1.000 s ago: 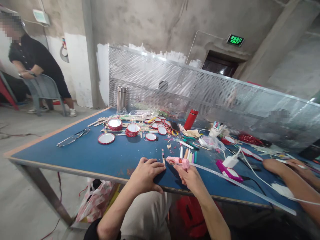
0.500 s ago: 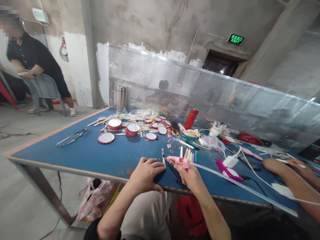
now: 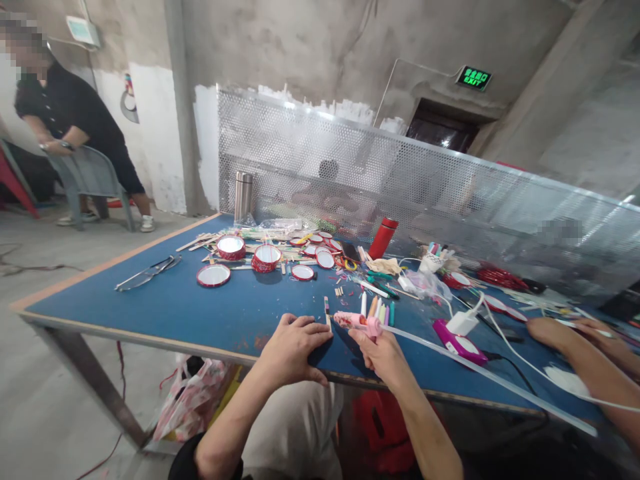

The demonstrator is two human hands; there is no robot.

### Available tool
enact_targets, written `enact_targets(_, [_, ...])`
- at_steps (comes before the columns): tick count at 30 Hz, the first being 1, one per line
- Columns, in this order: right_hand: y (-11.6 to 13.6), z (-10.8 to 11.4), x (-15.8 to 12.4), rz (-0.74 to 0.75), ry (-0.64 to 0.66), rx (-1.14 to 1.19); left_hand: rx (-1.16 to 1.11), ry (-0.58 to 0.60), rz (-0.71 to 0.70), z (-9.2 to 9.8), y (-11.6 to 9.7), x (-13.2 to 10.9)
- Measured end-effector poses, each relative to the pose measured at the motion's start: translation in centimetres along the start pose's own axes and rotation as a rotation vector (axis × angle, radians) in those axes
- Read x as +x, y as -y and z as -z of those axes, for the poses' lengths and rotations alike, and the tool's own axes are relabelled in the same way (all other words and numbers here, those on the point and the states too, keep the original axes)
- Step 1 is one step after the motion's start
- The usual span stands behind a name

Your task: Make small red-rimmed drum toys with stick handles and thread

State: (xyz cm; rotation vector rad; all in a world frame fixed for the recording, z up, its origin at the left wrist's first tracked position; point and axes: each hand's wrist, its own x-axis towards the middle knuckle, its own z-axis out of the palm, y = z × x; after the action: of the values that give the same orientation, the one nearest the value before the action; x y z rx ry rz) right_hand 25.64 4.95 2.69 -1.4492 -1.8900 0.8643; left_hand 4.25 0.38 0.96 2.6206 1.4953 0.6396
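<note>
My right hand (image 3: 381, 350) is wrapped round a pink hot glue gun (image 3: 357, 323), whose nozzle points left. A long clear glue stick (image 3: 470, 363) runs out of the gun's back toward the lower right. My left hand (image 3: 299, 350) lies at the table's front edge, fingers stretched and thumb apart. Its fingertips rest on the near end of a narrow wooden stick (image 3: 327, 308) with dark and coloured bands. The gun's tip is just right of that stick; whether they touch I cannot tell.
Behind lie red-rimmed round pieces (image 3: 213, 275), wooden sticks (image 3: 203, 241), markers (image 3: 383, 312) and a red bottle (image 3: 383, 239). Right are a purple power strip (image 3: 460, 343) with cables and a co-worker's hand (image 3: 600, 337). Tongs-like metal (image 3: 147, 273) lie left. A person (image 3: 70, 113) leans on a chair.
The view has shifted very slightly. Both hands, the glue gun and the stick stay in nearly the same places.
</note>
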Motion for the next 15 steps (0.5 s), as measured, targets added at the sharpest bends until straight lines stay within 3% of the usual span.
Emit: enact_targets(15, [0.24,0.42,-0.86,0.016,0.024,0.012,-0.015,-0.008,0.005,0.03,-0.04,-0.07])
